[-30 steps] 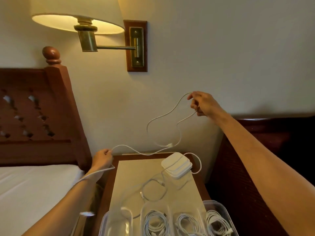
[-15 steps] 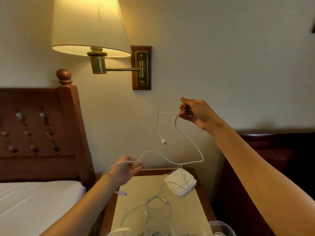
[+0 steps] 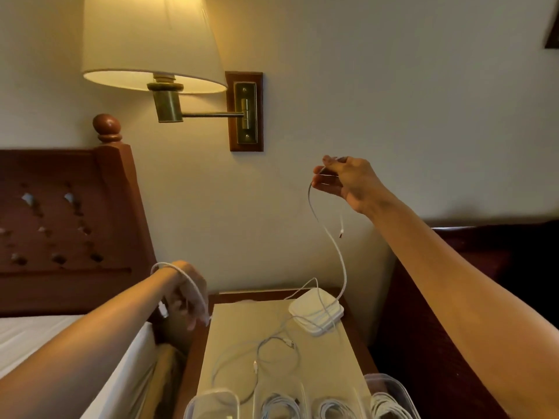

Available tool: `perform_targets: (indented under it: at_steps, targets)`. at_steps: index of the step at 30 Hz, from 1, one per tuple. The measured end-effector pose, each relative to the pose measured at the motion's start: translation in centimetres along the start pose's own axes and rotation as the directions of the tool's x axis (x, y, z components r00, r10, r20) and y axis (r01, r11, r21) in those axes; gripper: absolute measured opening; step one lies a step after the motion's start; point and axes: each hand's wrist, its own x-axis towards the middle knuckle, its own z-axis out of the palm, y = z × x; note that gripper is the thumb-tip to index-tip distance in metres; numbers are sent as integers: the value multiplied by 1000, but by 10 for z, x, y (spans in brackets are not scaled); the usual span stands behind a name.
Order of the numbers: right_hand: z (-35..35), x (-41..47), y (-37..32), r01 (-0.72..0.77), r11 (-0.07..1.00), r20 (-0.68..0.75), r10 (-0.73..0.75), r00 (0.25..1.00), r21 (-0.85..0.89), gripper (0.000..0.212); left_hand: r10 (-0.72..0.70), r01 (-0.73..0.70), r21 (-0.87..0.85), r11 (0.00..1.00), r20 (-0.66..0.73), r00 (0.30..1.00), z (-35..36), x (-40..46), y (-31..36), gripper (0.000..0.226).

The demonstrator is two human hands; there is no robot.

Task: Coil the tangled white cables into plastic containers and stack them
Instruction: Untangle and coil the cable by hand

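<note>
White cable (image 3: 328,237) hangs down from the right hand (image 3: 348,182), which pinches it between the fingertips high in front of the wall, and it runs down to the stack of lids (image 3: 316,313) on the nightstand (image 3: 357,337). Another part loops over the left hand (image 3: 187,294), which is blurred, so I cannot tell its grip.
</note>
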Motion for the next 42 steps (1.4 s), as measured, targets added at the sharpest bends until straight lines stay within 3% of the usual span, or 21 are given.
perform_targets:
  at_steps: [3, 6, 8, 10, 12, 17, 21, 23, 25, 27, 29, 31, 34, 36, 37, 40, 42]
  targets:
    - [5, 0, 12, -11, 981, 17, 15, 1000, -194, 17, 5, -4, 34, 999, -40, 999, 0, 33, 7, 47]
    - [20, -6, 27, 104, 830, 135, -35, 990, -548, 21, 53, -50, 105, 993, -27, 998, -1, 43, 29, 27]
    - [35, -20, 42, 185, 728, 260, -10, 966, -660, 22, 96, -94, 66, 993, -37, 995, -3, 23, 48, 27]
    - [51, -42, 62, 194, 714, 354, 80, 932, -673, 36, 90, -88, 79, 993, -26, 996, -4, 20, 60, 28]
    - [65, -65, 83, 140, 737, 357, 145, 923, -661, 50, 80, -76, 126, 989, -27, 996, -2, 21, 67, 30]
    - [82, -104, 129, 95, 818, 240, 54, 969, -568, 30, 154, -121, 153, 981, -234, 960, 8, 17, 77, 31]
    - [80, -106, 138, 82, 870, 216, 29, 976, -487, 8, 121, -102, 195, 975, -90, 989, 13, 15, 78, 33]
    - [69, -94, 134, 42, 869, 133, 27, 991, -493, 17, 178, -164, 147, 975, -85, 980, 22, 18, 71, 26]
    - [56, -80, 127, -4, 883, 99, 57, 993, -469, 22, 353, -321, 169, 932, -220, 909, 32, 22, 65, 10]
    - [47, -66, 122, -28, 884, 88, 78, 993, -467, 22, 584, -536, 231, 812, -340, 737, 47, 22, 58, 20]
    - [42, -54, 118, -21, 872, 83, 71, 994, -489, 23, 679, -717, 66, 694, -390, 622, 60, 12, 57, 23]
    - [41, -47, 112, -44, 891, 84, 92, 992, -452, 25, 658, -766, -141, 628, -429, 619, 64, 0, 61, 20]
    - [44, -43, 103, -137, 955, 83, 163, 983, -262, 26, 575, -746, -366, 557, -478, 664, 75, -15, 68, 46]
    - [46, -39, 99, -220, 971, 66, 227, 972, -97, 25, 510, -765, -435, 475, -573, 642, 86, -19, 74, 52]
    - [46, -36, 97, -258, 966, 69, 260, 963, -31, 24, 478, -798, -382, 467, -650, 591, 90, -21, 76, 47]
    - [42, -31, 94, -338, 936, 97, 328, 939, 101, 22, 474, -883, -92, 461, -815, 333, 97, -19, 75, 20]
    - [34, -29, 94, -333, 934, 66, 327, 943, 126, 24, 438, -901, -36, 433, -865, 245, 89, -16, 70, 23]
